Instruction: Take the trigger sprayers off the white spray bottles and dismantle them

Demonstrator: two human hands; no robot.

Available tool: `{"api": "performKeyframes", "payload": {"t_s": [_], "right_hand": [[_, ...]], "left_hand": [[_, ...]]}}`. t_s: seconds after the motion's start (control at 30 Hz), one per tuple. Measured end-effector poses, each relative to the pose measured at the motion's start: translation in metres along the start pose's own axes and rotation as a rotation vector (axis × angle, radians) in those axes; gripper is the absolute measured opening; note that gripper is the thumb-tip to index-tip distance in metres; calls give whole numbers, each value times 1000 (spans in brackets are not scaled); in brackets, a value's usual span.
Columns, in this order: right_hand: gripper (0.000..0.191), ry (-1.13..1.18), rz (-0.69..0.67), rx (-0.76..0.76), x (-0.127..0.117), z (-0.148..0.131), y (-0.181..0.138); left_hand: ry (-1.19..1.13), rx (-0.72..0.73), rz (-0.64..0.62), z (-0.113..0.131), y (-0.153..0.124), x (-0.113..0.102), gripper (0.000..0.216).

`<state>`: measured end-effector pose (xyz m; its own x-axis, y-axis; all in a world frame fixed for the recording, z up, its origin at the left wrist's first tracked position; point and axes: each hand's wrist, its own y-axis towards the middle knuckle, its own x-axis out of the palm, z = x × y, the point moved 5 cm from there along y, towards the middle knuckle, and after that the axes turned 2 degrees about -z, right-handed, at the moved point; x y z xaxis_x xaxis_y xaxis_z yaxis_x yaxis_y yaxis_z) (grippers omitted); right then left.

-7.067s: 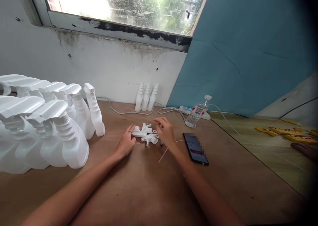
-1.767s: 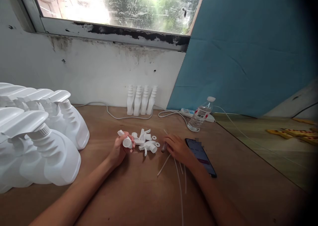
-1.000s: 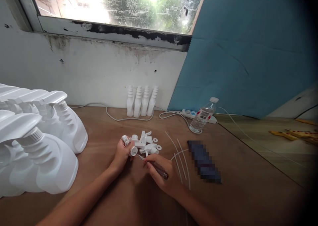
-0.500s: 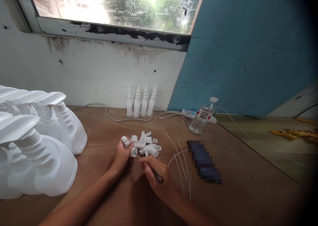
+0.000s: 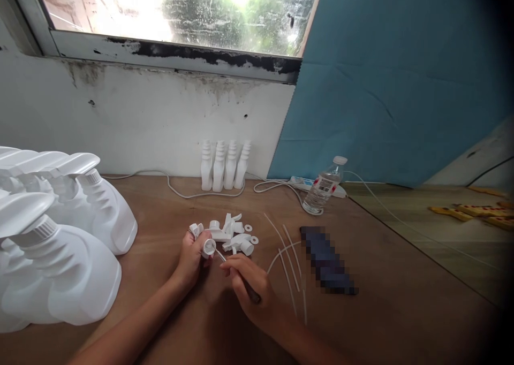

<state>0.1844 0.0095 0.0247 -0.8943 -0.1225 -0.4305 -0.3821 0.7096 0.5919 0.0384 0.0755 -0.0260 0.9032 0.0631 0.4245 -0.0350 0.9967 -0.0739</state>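
My left hand [image 5: 188, 255] is closed round a white spray-trigger head [image 5: 204, 243], its round cap opening turned toward my right hand. My right hand [image 5: 249, 287] pinches a small screwdriver [image 5: 241, 279] with a dark handle; its thin metal tip reaches into the cap opening. Just beyond lies a small pile of white trigger parts [image 5: 235, 234] with two flat washers [image 5: 251, 234] beside it. Several thin white dip tubes [image 5: 287, 252] lie on the brown table to the right of my right hand.
Big white spray bottles [image 5: 60, 236] crowd the table's left side. Several small white bottles [image 5: 223, 164] stand against the wall, with a white cable, a power strip and a water bottle [image 5: 321, 188] to the right. A phone [image 5: 327, 260] lies near the tubes.
My right hand left the phone's side, picked up the screwdriver and brought its tip to the trigger head in my left hand. The view has shifted slightly.
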Motion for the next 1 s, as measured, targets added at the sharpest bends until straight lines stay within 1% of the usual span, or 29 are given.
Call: {"api": "performKeyframes", "payload": {"t_s": [0.1, 0.17, 0.27, 0.43, 0.57, 0.63, 0.73, 0.87, 1.0], "right_hand": [[23, 119, 38, 104, -3, 9, 2], [25, 212, 34, 196, -5, 14, 3], [28, 402, 38, 325, -9, 19, 4], [28, 615, 85, 400, -10, 26, 3], [25, 830, 144, 483, -4, 34, 1], [23, 898, 150, 511, 0, 36, 1], [22, 935, 123, 513, 5, 34, 2], [22, 930, 109, 485, 8, 31, 2], [23, 856, 138, 444, 4, 32, -1]], "left_hand": [[24, -2, -26, 1, 1, 1, 42], [23, -21, -60, 1, 1, 3, 41], [3, -91, -119, 2, 0, 8, 42], [-47, -174, -194, 6, -3, 15, 46], [-47, -221, -227, 4, -4, 15, 45], [-50, -245, -254, 1, -4, 16, 44], [-32, -265, -278, -2, -3, 16, 42], [-29, -229, -311, -2, -4, 18, 38], [-67, -197, -277, 2, -5, 18, 42]]}}
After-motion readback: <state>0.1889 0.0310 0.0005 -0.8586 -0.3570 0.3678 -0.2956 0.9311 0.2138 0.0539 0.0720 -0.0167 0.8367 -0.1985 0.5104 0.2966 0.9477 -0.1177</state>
